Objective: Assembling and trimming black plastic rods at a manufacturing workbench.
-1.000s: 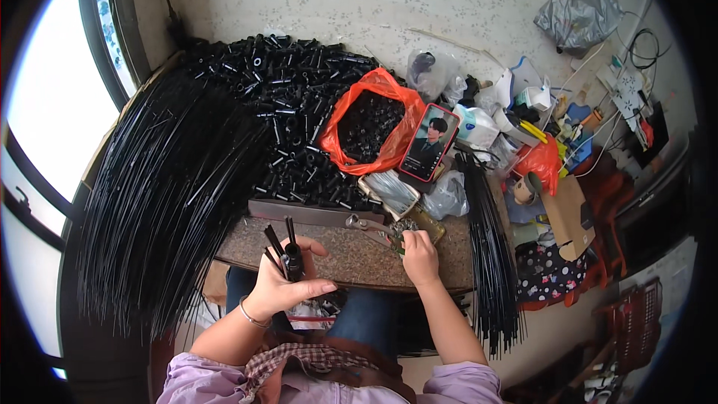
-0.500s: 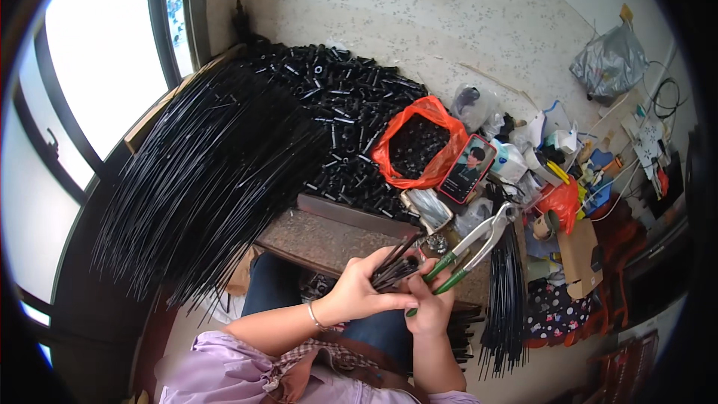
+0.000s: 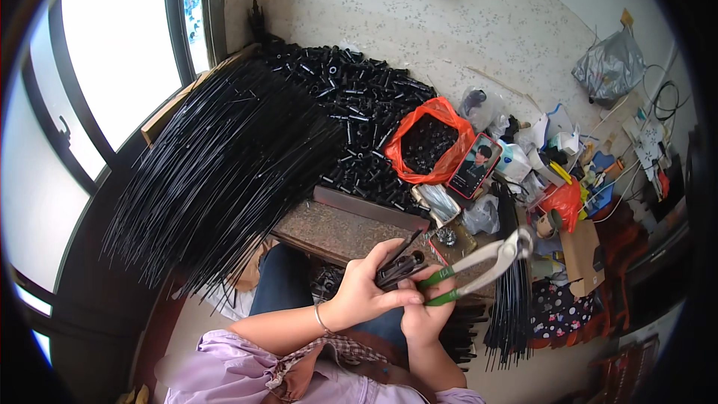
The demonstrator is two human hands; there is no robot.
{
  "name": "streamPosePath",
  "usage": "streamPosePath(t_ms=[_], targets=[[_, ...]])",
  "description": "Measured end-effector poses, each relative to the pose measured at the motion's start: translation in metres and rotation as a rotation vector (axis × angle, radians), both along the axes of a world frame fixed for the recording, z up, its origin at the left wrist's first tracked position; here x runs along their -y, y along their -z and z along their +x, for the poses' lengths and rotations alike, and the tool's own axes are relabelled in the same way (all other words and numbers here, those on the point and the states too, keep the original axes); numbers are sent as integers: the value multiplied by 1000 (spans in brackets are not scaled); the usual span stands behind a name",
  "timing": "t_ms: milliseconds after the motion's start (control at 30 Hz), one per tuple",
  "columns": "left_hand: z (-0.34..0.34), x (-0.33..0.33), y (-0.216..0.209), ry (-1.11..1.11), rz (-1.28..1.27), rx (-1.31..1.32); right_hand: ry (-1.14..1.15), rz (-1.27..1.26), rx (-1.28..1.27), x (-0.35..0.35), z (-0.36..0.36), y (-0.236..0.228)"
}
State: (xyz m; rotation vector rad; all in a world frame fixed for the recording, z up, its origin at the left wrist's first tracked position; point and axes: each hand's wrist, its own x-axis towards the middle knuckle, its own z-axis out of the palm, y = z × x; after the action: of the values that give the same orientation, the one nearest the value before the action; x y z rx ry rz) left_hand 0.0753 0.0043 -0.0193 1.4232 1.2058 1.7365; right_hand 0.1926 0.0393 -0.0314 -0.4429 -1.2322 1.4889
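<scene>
My left hand (image 3: 360,290) is closed round a small bundle of thin black rods (image 3: 399,268) with wider black ends, just in front of the bench edge. Beside it, my right hand (image 3: 426,320) grips a pair of pincers (image 3: 488,268) by their green handles. Their silvery jaws point up and to the right, away from the rods, and look blurred. The two hands meet at the thumbs and fingers. Some of the right fingers are hidden behind the handles and the bundle.
Long black rods (image 3: 217,172) lie in a thick sheaf at left, beside a heap of short black tubular parts (image 3: 359,105). A red plastic bag (image 3: 396,138) holds small black pieces, next to a phone (image 3: 473,168). Another rod bunch (image 3: 511,299) hangs over the bench's right edge.
The pincers have tilted, their jaws swinging lower and to the right. Both hands keep their holds. The whole view has shifted slightly.
</scene>
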Motion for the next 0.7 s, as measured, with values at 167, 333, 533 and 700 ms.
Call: streamPosePath(t_ms=[167,333,533,700], targets=[[-14,-2,3,388,-29,147,24,477,60,-21,-2,5],[-35,5,-13,369,-116,109,-286,-232,160,-17,14,-10],[-75,-8,2,348,125,453,-663,-296,761,-1,62,4],[-61,-8,-7,213,-161,115,-715,-190,806,1,52,6]])
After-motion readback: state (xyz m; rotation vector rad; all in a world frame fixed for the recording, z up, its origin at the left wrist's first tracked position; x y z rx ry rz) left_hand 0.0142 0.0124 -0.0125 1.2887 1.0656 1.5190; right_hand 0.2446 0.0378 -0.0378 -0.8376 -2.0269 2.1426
